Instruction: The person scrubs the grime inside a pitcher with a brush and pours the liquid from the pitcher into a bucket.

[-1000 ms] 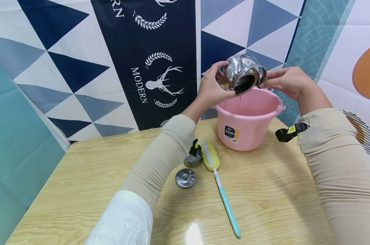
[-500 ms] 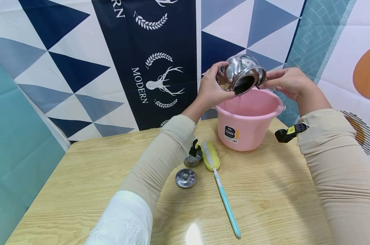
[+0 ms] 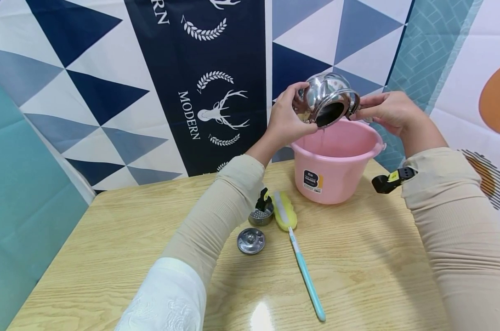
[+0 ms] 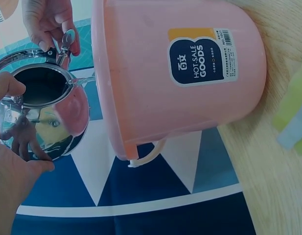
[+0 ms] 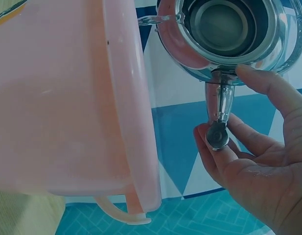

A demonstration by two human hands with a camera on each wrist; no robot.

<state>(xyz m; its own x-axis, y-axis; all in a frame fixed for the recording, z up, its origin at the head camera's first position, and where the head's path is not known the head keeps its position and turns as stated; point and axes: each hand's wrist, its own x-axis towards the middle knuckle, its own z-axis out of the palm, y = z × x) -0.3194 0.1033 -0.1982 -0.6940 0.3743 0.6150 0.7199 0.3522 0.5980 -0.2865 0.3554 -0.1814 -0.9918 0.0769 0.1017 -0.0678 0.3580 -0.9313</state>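
Note:
A shiny steel teapot [image 3: 324, 87] is tipped over the pink bucket [image 3: 328, 179], its lidless mouth facing down and forward. Clear water [image 5: 153, 20] runs from the rim toward the bucket. My left hand [image 3: 289, 112] grips the pot's round body, fingers spread around it and thumb near the rim. On the opposite side, my right hand [image 3: 392, 110] holds the pot at its spout [image 5: 220, 105], with the thumb close to the rim. The hoop handle [image 4: 16, 56] is folded beside the mouth in the left wrist view. The pot's interior looks dark in the head view.
On the wooden table [image 3: 130, 257] lie the steel lid [image 3: 251, 240] and a perforated steel strainer [image 3: 261, 217], partly hidden by the left wrist camera. Beside them is a brush with a yellow sponge head [image 3: 285, 214] and blue handle [image 3: 308, 280]. Patterned cloth [image 3: 229, 105] hangs behind.
The thin stream of water under the pot's mouth shows slightly longer. Both hands and the tipped teapot have stayed in place.

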